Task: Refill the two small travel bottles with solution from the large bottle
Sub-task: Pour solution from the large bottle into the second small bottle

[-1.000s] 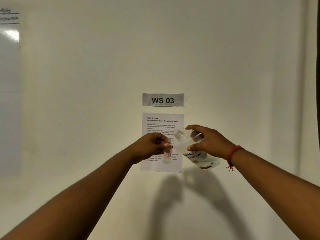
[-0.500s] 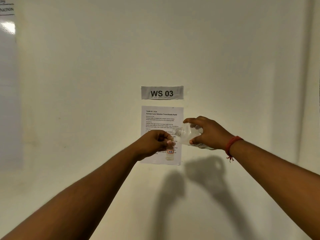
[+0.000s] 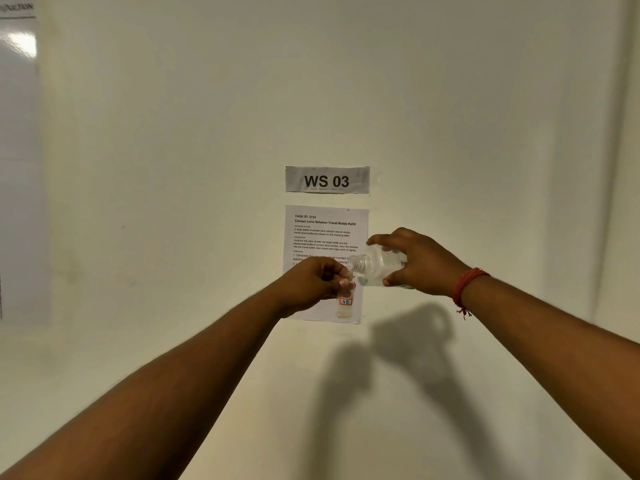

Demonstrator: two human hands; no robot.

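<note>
My left hand (image 3: 317,282) grips a small clear travel bottle (image 3: 345,303) by its top; the bottle stands upright and bears a small red-edged label. My right hand (image 3: 417,261) holds the large clear bottle (image 3: 375,265) tipped on its side, its uncapped threaded mouth pointing left, just above and right of the small bottle's top. The small bottle's opening is hidden by my left fingers. No second travel bottle or cap is in view.
A pale wall fills the view, with a "WS 03" sign (image 3: 327,180) and a printed task sheet (image 3: 325,233) behind the hands. A glossy board (image 3: 17,161) hangs at the far left. Shadows of both hands fall on the surface below.
The large bottle has tilted from steeply raised to nearly level, its mouth lowered toward the small bottle. Both hands stay close together; the camera view has shifted slightly.
</note>
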